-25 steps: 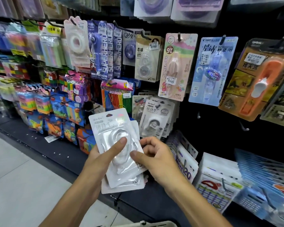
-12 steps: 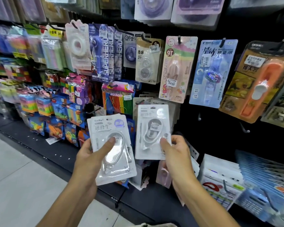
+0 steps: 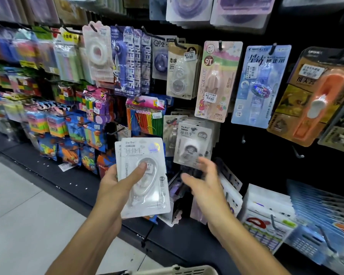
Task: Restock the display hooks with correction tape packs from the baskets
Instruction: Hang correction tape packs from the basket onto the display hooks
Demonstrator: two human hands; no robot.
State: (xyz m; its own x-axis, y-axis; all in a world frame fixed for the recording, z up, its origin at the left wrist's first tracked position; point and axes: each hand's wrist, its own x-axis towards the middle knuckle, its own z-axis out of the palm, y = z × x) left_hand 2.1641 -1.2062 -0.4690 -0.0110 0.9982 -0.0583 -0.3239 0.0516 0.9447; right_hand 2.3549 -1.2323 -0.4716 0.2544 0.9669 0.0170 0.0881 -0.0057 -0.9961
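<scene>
My left hand (image 3: 117, 185) grips a small stack of white correction tape packs (image 3: 145, 175), thumb pressed across the clear blister of the front one. A matching white pack (image 3: 193, 143) hangs on a display hook at the front of a row of the same packs, just right of the held stack. Below that hanging pack, my right hand (image 3: 203, 187) is blurred, fingers spread and holding nothing. The rim of a beige basket (image 3: 179, 269) shows at the bottom edge.
The black pegboard wall carries other hanging packs: a pink My Melody pack (image 3: 216, 80), a blue pack (image 3: 260, 86), an orange pack (image 3: 314, 100), Superhero packs (image 3: 131, 60). Two bare hooks (image 3: 297, 153) jut out right of the white row. Grey floor (image 3: 28, 215) lies at the left.
My right hand carried one white pack from the stack up to the hook, left it hanging there, and has dropped back empty. My left hand has kept the remaining packs.
</scene>
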